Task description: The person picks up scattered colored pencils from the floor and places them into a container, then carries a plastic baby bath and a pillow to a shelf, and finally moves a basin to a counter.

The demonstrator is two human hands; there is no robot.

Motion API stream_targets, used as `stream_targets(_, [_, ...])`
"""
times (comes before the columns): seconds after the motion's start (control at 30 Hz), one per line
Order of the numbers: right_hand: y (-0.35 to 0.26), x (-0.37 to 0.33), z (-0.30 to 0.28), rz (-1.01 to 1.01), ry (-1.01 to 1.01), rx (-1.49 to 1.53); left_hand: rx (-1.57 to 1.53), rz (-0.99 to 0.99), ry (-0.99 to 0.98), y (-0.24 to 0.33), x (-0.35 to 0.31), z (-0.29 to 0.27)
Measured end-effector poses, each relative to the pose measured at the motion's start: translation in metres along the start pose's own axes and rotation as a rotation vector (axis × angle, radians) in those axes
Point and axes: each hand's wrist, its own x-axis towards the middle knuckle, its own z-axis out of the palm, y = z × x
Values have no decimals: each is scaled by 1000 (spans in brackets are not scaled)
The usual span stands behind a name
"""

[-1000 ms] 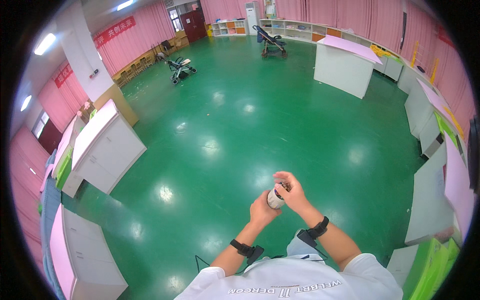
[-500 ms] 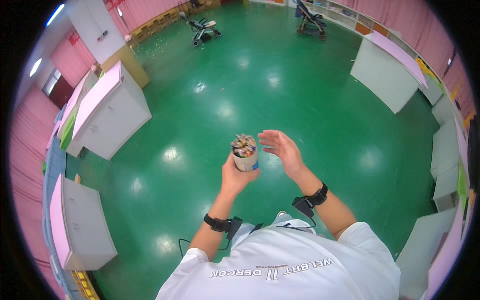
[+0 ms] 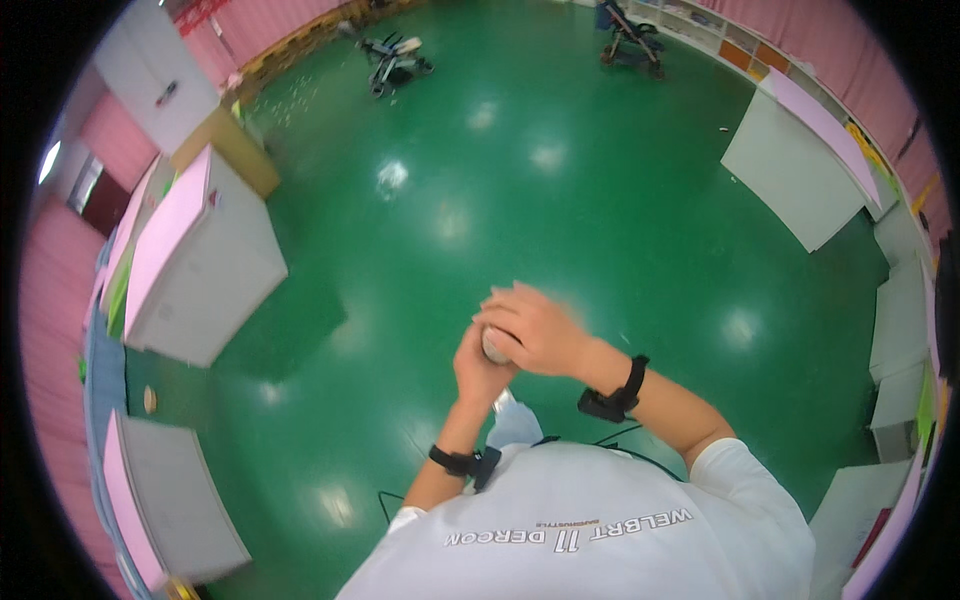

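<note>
Both my hands meet in front of my body around a pale round tube of pencils (image 3: 493,347), and only a small patch of it shows. My left hand (image 3: 480,372) grips the tube from below and the left. Over its top lies my right hand (image 3: 535,330), with fingers curled across the opening and part of the side. The pencil tips are hidden under that hand, which is slightly smeared by motion.
Green glossy floor (image 3: 450,220) spreads around me. White cabinets with pink tops stand at left (image 3: 215,260), lower left (image 3: 180,500) and right (image 3: 800,160). Two strollers, one light (image 3: 395,65) and one dark (image 3: 630,45), stand far ahead. A dark band (image 3: 465,463) circles each wrist.
My right hand has come from beside the tube onto its top, covering the pencils that showed before. My left hand with the tube has moved slightly nearer my body. My view has shifted.
</note>
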Motion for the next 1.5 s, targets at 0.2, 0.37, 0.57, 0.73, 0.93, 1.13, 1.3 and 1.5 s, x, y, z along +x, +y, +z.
stream_targets(0.2, [112,98,0,36,245,-22,39,-79,-262,-36,154,13])
stream_targets(0.37, [201,176,-11,114,223,37,70,25,-294,-69,282,45])
stream_targets(0.57, [352,263,-24,-33,358,60,-39,77,-421,-114,446,102])
stream_targets(0.73, [479,351,-70,-101,209,85,-121,76,-826,-147,606,147])
stream_targets(0.93, [633,504,-103,25,270,103,172,-122,-238,-132,785,197])
stream_targets(1.13, [772,635,-101,-48,148,55,-196,-102,-546,-252,950,227])
stream_targets(1.3, [921,748,-114,-80,74,-46,-230,-87,-607,-294,1144,272])
stream_targets(1.5, [1087,861,-136,402,393,92,61,-124,-455,-329,1317,351])
